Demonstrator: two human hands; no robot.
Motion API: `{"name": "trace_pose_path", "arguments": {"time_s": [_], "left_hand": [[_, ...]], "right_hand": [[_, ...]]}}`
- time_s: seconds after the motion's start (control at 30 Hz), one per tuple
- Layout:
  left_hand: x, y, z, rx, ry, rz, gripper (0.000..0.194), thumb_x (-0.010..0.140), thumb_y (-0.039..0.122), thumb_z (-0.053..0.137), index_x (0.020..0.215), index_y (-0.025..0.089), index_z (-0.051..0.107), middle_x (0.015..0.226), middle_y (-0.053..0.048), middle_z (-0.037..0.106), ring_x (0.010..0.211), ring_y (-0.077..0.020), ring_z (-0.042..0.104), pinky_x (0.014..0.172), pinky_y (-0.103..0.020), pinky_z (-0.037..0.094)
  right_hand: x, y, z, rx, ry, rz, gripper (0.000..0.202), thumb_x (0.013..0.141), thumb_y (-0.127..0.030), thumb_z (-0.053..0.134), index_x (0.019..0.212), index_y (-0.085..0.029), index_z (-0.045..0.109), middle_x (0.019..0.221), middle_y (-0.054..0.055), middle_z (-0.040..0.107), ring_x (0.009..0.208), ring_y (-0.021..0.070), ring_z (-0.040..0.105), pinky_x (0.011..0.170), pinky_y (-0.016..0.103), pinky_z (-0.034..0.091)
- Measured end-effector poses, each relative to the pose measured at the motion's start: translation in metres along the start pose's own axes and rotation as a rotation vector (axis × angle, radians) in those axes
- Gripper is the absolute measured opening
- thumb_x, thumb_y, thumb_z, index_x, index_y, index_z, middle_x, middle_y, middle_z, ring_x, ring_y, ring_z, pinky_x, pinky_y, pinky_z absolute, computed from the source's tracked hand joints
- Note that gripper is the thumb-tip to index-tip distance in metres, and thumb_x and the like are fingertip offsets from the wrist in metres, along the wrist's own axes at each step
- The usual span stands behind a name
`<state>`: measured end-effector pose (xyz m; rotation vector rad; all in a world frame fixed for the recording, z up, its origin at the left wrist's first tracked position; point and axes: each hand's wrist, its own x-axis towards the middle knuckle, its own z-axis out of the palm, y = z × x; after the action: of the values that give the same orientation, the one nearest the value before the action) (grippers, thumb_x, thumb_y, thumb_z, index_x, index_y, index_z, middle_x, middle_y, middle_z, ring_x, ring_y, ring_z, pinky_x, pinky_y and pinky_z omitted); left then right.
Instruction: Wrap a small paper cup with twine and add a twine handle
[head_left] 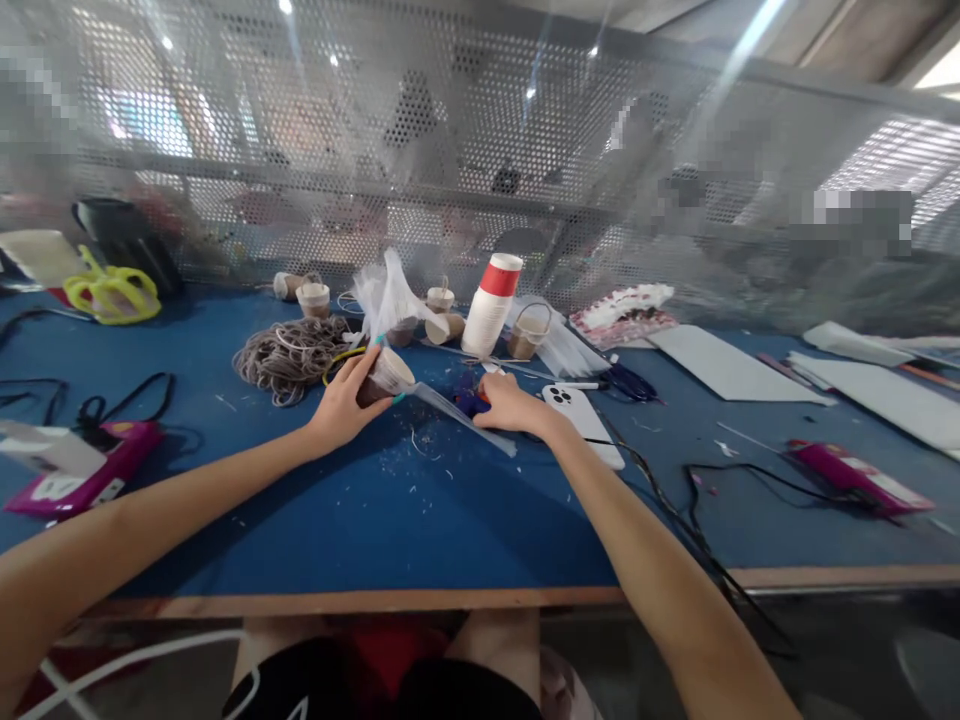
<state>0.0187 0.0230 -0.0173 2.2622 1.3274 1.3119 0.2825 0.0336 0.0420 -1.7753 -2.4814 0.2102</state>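
My left hand point(346, 402) is wrapped around a tilted paper cup point(391, 372), its fingers on the cup's side. A sheer white strip point(465, 418) stretches from beside the cup to the lower right. My right hand point(510, 402) is closed on a dark blue glue gun point(470, 400), partly hidden by the fingers; a black cord trails off to the right. A bundle of grey-brown cord point(289, 355) lies left of the cup. Behind it stands a bunch of white mesh point(391, 300). White scraps are scattered on the blue tabletop point(390, 520).
Beyond my hands stands a stack of white paper cups point(491, 310) with a red one, beside a small brown handled basket point(529, 332). A white phone point(583, 425) lies right of my right hand. Magenta packs point(859, 475) and cables lie at both sides. A perforated metal screen point(450, 130) closes the back.
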Motion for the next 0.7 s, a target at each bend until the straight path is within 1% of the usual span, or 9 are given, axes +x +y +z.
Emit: {"name": "trace_pose_path", "arguments": {"time_s": [0.1,0.17,0.23,0.3,0.37,0.43,0.53,0.6,0.7], "left_hand": [[-0.002,-0.002,0.000,0.035,0.000,0.139,0.062,0.080,0.026,0.061,0.137,0.023,0.038,0.132,-0.014,0.045,0.126,-0.0274,0.043,0.106,-0.047,0.035],[-0.004,-0.006,0.002,0.083,0.035,0.218,0.057,0.082,0.022,0.058,0.135,0.025,0.040,0.135,-0.013,0.042,0.128,-0.0278,0.041,0.105,-0.048,0.037],[-0.004,-0.011,0.004,0.147,0.080,0.283,0.056,0.083,0.019,0.057,0.135,0.028,0.040,0.138,-0.013,0.038,0.129,-0.0293,0.039,0.102,-0.051,0.040],[-0.004,-0.014,0.006,0.204,0.101,0.343,0.058,0.083,0.016,0.056,0.135,0.031,0.038,0.141,-0.012,0.032,0.131,-0.0313,0.036,0.100,-0.054,0.042],[-0.004,-0.015,0.008,0.248,0.091,0.406,0.059,0.083,0.012,0.054,0.136,0.034,0.037,0.144,-0.011,0.026,0.133,-0.0329,0.033,0.099,-0.056,0.042],[-0.003,-0.014,0.009,0.284,0.075,0.464,0.059,0.084,0.009,0.051,0.135,0.035,0.037,0.146,-0.010,0.024,0.133,-0.0335,0.031,0.099,-0.058,0.041],[-0.004,-0.011,0.011,0.300,0.055,0.514,0.057,0.084,0.008,0.052,0.133,0.035,0.037,0.144,-0.011,0.029,0.132,-0.0326,0.034,0.098,-0.059,0.041],[-0.004,-0.009,0.011,0.262,0.066,0.524,0.062,0.082,0.014,0.058,0.136,0.028,0.030,0.140,-0.015,0.034,0.130,-0.0326,0.037,0.097,-0.057,0.043],[-0.005,-0.010,0.008,0.224,0.155,0.496,0.077,0.075,0.025,0.069,0.136,0.016,0.023,0.132,-0.021,0.043,0.123,-0.0326,0.044,0.096,-0.054,0.045]], "right_hand": [[0.000,-0.005,0.000,0.014,0.044,-0.026,0.020,0.066,-0.021,0.061,0.066,-0.021,0.040,0.071,0.007,0.054,0.083,0.0278,0.056,0.065,0.036,0.045],[0.000,-0.005,-0.004,0.131,0.094,-0.032,0.014,0.073,-0.020,0.056,0.069,-0.020,0.042,0.069,0.006,0.056,0.073,0.0230,0.059,0.063,0.034,0.046],[-0.002,-0.004,-0.007,0.398,0.157,-0.019,0.011,0.078,-0.024,0.054,0.075,-0.020,0.044,0.061,0.002,0.056,0.055,0.0175,0.058,0.054,0.030,0.046],[-0.003,-0.003,-0.008,0.699,0.249,-0.006,0.016,0.078,-0.032,0.057,0.079,-0.020,0.048,0.051,-0.003,0.053,0.041,0.0142,0.053,0.044,0.028,0.045],[-0.005,-0.003,-0.008,0.923,0.344,-0.016,0.023,0.076,-0.041,0.061,0.078,-0.020,0.052,0.045,-0.005,0.050,0.034,0.0126,0.048,0.039,0.028,0.045],[-0.006,-0.005,-0.007,1.106,0.398,-0.047,0.028,0.073,-0.046,0.062,0.074,-0.019,0.056,0.041,-0.006,0.048,0.032,0.0110,0.045,0.036,0.027,0.045],[-0.008,-0.009,-0.005,1.320,0.368,-0.101,0.033,0.070,-0.051,0.064,0.070,-0.018,0.059,0.039,-0.006,0.046,0.029,0.0086,0.040,0.033,0.025,0.044],[-0.009,-0.012,-0.003,1.389,0.302,-0.138,0.036,0.069,-0.053,0.065,0.068,-0.018,0.059,0.036,-0.007,0.045,0.026,0.0082,0.038,0.030,0.025,0.042],[-0.011,-0.013,0.001,1.377,0.252,-0.174,0.034,0.067,-0.051,0.068,0.067,-0.018,0.060,0.034,-0.006,0.045,0.025,0.0088,0.040,0.031,0.026,0.043]]}}
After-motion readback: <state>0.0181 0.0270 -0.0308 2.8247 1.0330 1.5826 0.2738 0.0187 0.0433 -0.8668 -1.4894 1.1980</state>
